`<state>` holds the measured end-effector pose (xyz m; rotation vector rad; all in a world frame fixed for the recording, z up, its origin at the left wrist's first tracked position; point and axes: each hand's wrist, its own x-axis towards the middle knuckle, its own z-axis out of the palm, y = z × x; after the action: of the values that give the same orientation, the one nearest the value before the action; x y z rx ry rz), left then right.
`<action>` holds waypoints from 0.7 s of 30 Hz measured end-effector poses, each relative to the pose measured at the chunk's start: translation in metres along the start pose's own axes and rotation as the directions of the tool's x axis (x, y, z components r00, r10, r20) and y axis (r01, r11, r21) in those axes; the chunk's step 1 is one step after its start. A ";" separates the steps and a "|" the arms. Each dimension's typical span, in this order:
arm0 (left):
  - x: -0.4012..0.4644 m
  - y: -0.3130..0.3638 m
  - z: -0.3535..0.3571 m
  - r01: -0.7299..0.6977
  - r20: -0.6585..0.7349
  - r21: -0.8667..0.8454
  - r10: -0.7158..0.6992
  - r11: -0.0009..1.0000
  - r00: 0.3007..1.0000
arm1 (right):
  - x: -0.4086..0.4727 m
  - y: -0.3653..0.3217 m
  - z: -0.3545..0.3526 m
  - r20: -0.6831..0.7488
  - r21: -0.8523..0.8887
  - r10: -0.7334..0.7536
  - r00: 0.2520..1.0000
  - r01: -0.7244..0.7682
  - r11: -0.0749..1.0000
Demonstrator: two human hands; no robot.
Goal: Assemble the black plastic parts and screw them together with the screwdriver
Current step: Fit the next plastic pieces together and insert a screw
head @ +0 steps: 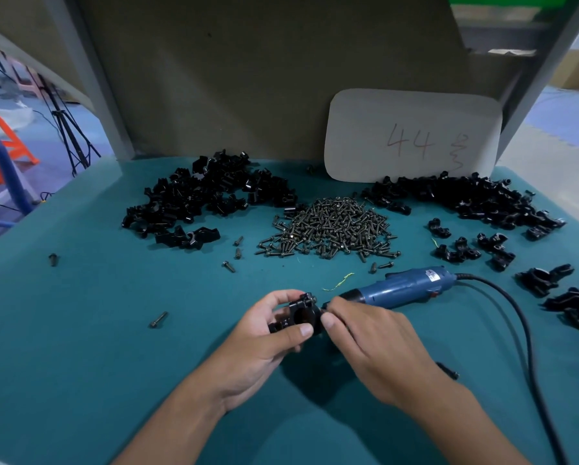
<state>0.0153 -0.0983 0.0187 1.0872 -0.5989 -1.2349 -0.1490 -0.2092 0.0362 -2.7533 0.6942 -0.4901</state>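
At the lower centre of the frame, a worker's left hand point(264, 333) grips a black plastic assembly point(300, 313) just above a teal work mat point(80, 330), thumb curled over its near face and fingers wrapped around the far side. The right hand point(365, 337) meets the part from the right, thumb and fingertips pinched together at its right edge; whether they hold a screw there cannot be told. Just beyond the right hand, a blue electric screwdriver point(402, 286) lies on the mat, its tip pointing toward the assembly and its black cord point(523, 330) curving off toward the lower right. A mound of screws point(331, 226) sits at mid-frame between two heaps of black plastic parts, one in the upper left point(201, 196) and one in the upper right point(476, 199). Joined pieces point(546, 276) lie at the right edge. Stray screws point(159, 319) dot the mat to the left. A white card point(412, 135) marked "44" leans against the back panel.
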 end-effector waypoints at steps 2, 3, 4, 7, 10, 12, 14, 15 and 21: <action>0.000 0.000 0.000 -0.008 -0.015 0.000 0.008 1.000 1.000 | -0.001 0.001 -0.002 0.009 0.043 -0.033 0.999 0.032 0.999; 0.000 0.000 0.000 -0.011 -0.019 -0.001 0.011 1.000 1.000 | 0.000 0.001 -0.002 0.022 0.042 -0.047 0.999 0.046 0.998; 0.000 0.000 -0.001 -0.014 -0.017 -0.001 0.014 1.000 1.000 | 0.000 0.001 -0.001 0.032 0.031 -0.055 0.998 0.054 0.998; 0.000 0.000 0.000 -0.021 0.002 0.006 0.021 1.000 1.000 | 0.002 0.001 0.002 0.049 0.006 -0.001 0.999 0.000 1.000; 0.001 -0.001 -0.001 -0.039 -0.009 0.002 0.039 0.999 0.999 | 0.002 0.004 0.001 0.015 0.118 0.135 0.991 -0.136 0.984; 0.003 -0.001 -0.003 -0.062 -0.030 -0.015 0.061 0.998 0.998 | 0.004 0.011 -0.001 -0.044 0.215 0.246 0.968 -0.231 0.949; 0.005 -0.002 -0.007 -0.093 -0.053 -0.046 0.091 0.995 0.994 | 0.008 0.024 -0.005 -0.135 0.334 0.354 0.925 -0.294 0.896; 0.006 -0.002 -0.009 -0.108 -0.065 -0.065 0.104 0.992 0.993 | 0.011 0.032 -0.009 -0.173 0.377 0.405 0.898 -0.320 0.869; 0.012 -0.002 -0.016 -0.177 -0.098 -0.110 0.166 0.978 0.981 | 0.011 0.076 -0.028 -0.015 0.087 0.649 0.761 -0.645 0.759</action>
<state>0.0313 -0.1046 0.0083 0.9647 -0.5339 -1.0536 -0.1814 -0.2845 0.0399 -2.2152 1.5214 -0.3993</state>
